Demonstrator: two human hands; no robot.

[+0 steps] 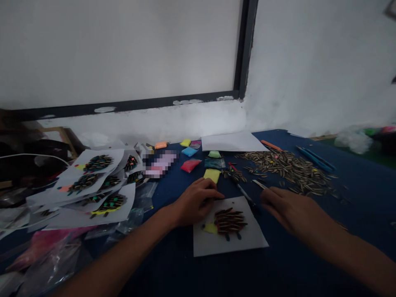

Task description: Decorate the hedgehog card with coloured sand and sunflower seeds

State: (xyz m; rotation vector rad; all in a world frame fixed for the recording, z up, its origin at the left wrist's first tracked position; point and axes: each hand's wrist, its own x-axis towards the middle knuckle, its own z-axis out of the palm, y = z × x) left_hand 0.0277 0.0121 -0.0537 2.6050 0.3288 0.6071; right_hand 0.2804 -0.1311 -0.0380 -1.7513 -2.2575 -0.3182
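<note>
A sheet of white paper [256, 243] lies in front of me with a hedgehog picture [230, 221] on it. Its spines are dark striped seeds, and its face and feet look like yellow and dark clay. My left hand [196, 200] rests at the paper's upper left corner with its fingers curled. Whether they pinch anything is hidden. Just right of the paper, my right hand [278, 204] is closed around a thin, pale tool [259, 184] whose tip points up and left; its kind is unclear. A dark pen [244, 194] lies between the hands.
Seeds [287, 169] are heaped at the back right, beside a blue tool [315, 159] and an orange-handled one [272, 145]. Coloured clay packets [190, 165] lie ahead. Finished hedgehog sheets [123, 218] are stacked on the left, above plastic bags [58, 255]. A wall stands behind.
</note>
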